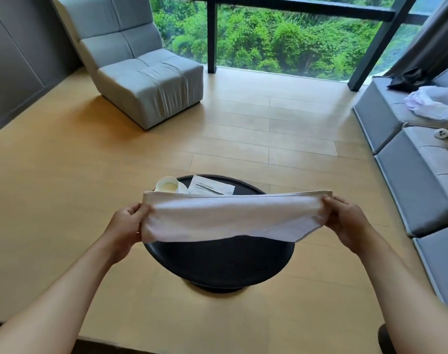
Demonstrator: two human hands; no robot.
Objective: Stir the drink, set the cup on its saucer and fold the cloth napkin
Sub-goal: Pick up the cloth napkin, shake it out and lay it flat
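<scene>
A white cloth napkin (pixel 230 215) hangs stretched in the air above a round black table (pixel 217 264). My left hand (pixel 129 223) grips its left end and my right hand (pixel 345 221) grips its right end. The lower edge sags toward the table. Behind the napkin, at the table's far left, a white cup (pixel 167 185) with a pale drink sits on a white saucer (pixel 183 188), partly hidden by the cloth. A metal spoon (pixel 210 189) lies on a white paper (pixel 212 186) to the cup's right.
A grey armchair (pixel 146 72) stands on the wooden floor at the far left. A grey sofa (pixel 422 175) runs along the right, with a white plastic bag (pixel 437 102) and a small white object (pixel 445 134) on it. A large window is beyond.
</scene>
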